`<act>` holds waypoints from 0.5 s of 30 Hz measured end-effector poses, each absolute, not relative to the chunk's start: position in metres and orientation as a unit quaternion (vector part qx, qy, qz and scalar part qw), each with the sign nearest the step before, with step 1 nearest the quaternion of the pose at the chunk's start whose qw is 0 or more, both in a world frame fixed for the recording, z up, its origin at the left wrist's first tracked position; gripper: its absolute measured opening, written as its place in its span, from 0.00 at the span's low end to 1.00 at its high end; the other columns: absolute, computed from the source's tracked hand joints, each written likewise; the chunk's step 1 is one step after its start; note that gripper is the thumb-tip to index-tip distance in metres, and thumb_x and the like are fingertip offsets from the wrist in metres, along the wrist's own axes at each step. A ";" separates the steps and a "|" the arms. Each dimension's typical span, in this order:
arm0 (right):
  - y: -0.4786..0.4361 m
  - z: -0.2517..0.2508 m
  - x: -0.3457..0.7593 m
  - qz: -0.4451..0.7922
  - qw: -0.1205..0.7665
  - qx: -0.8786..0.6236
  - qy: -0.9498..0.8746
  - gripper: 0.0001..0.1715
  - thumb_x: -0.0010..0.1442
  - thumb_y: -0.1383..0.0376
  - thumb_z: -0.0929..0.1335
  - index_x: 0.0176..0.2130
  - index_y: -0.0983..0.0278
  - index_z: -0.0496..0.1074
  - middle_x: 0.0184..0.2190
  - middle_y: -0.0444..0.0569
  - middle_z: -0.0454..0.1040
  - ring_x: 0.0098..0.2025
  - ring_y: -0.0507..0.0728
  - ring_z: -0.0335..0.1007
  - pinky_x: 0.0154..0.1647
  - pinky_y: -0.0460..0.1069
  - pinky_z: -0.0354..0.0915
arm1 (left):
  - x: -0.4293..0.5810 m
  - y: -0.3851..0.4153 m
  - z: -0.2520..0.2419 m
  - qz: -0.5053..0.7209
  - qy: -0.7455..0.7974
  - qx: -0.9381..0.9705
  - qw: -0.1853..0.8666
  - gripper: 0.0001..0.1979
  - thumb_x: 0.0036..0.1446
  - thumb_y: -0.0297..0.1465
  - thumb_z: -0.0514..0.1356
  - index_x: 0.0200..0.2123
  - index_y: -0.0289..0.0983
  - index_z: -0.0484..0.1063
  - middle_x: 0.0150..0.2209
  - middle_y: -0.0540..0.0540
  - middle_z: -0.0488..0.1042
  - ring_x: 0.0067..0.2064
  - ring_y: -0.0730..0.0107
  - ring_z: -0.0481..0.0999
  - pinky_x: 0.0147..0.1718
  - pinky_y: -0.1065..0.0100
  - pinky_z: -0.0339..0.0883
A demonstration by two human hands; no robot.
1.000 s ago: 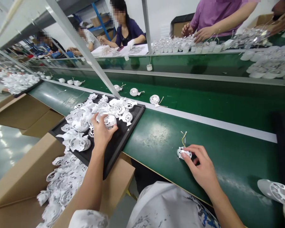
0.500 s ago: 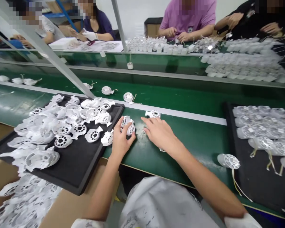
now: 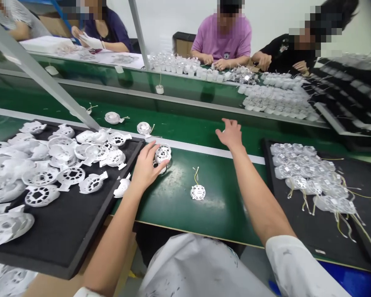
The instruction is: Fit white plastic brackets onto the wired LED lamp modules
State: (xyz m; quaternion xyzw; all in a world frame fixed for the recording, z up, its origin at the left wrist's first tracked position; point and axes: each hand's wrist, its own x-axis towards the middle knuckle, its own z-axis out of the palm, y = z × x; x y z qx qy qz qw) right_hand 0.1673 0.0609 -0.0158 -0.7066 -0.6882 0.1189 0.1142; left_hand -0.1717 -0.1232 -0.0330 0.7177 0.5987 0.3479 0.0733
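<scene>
My left hand [image 3: 147, 164] is curled around a white round slotted plastic housing [image 3: 163, 152], thumb pressed against it. Another white piece shows partly beneath that housing. Stretched out over the green belt, my right hand [image 3: 231, 133] has its fingers apart; a small white spot shows by its thumb, too little to identify. Between my arms a white slotted disc [image 3: 198, 192] with yellow and white wires lies flat on the green worktop [image 3: 179, 210]. Beside my left wrist, one white housing [image 3: 123, 187] sits at the tray's edge.
At left, a black tray [image 3: 71, 239] holds piled white housings. Another black tray [image 3: 299, 222] at right carries rows of clear cups [image 3: 306, 165] with wires. Wired round parts [image 3: 113, 118] lie on the green belt [image 3: 185, 123]. Several people sit across it; a slanted metal post [image 3: 49, 78] stands left.
My right hand has reached forward from the worktop to over the belt, uncovering the wired disc. The housing formerly by its fingers is gone from there. The view has swung rightward.
</scene>
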 end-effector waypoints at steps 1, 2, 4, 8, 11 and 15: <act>0.065 -0.015 0.178 0.118 0.113 -0.709 -0.686 0.44 0.71 0.48 0.63 0.77 0.60 0.49 0.75 0.66 0.49 0.73 0.79 0.48 0.66 0.73 0.56 | -0.170 -0.137 -0.027 0.361 0.592 0.720 0.031 0.27 0.67 0.41 0.63 0.66 0.41 0.67 0.71 0.38 0.65 0.72 0.50 0.64 0.73 0.47 0.56; 0.067 -0.015 0.188 0.123 0.106 -0.707 -0.688 0.44 0.71 0.48 0.64 0.76 0.61 0.51 0.74 0.67 0.50 0.72 0.80 0.49 0.66 0.73 0.57 | -0.169 -0.154 -0.022 0.373 0.594 0.713 -0.012 0.26 0.66 0.38 0.65 0.65 0.43 0.68 0.70 0.40 0.66 0.72 0.50 0.65 0.74 0.46 0.55; 0.069 -0.017 0.199 0.147 0.086 -0.690 -0.703 0.40 0.69 0.50 0.67 0.72 0.63 0.61 0.71 0.67 0.59 0.70 0.79 0.54 0.65 0.70 0.60 | -0.170 -0.193 -0.018 0.389 0.629 0.668 -0.083 0.25 0.65 0.33 0.66 0.64 0.46 0.71 0.69 0.41 0.68 0.72 0.47 0.65 0.74 0.43 0.52; 0.069 -0.011 0.199 0.176 0.071 -0.650 -0.736 0.26 0.68 0.58 0.70 0.61 0.66 0.73 0.62 0.65 0.70 0.64 0.73 0.64 0.65 0.65 0.61 | -0.177 -0.247 -0.041 0.361 0.713 0.597 -0.071 0.25 0.67 0.32 0.63 0.66 0.40 0.70 0.68 0.33 0.66 0.70 0.43 0.67 0.69 0.44 0.61; 0.060 0.012 0.193 0.196 0.090 -0.633 -0.744 0.27 0.71 0.56 0.67 0.60 0.71 0.73 0.52 0.64 0.78 0.51 0.64 0.73 0.56 0.58 0.66 | -0.182 -0.249 -0.063 0.312 0.722 0.617 -0.025 0.24 0.70 0.31 0.58 0.67 0.36 0.69 0.69 0.30 0.64 0.70 0.43 0.66 0.68 0.45 0.63; 0.005 0.034 0.193 0.223 0.165 -0.618 -0.735 0.29 0.76 0.53 0.58 0.59 0.70 0.73 0.46 0.57 0.80 0.39 0.54 0.75 0.45 0.50 0.66 | -0.184 -0.237 -0.068 0.375 0.725 0.578 -0.003 0.21 0.71 0.31 0.57 0.64 0.37 0.72 0.65 0.33 0.69 0.69 0.47 0.69 0.69 0.47 0.62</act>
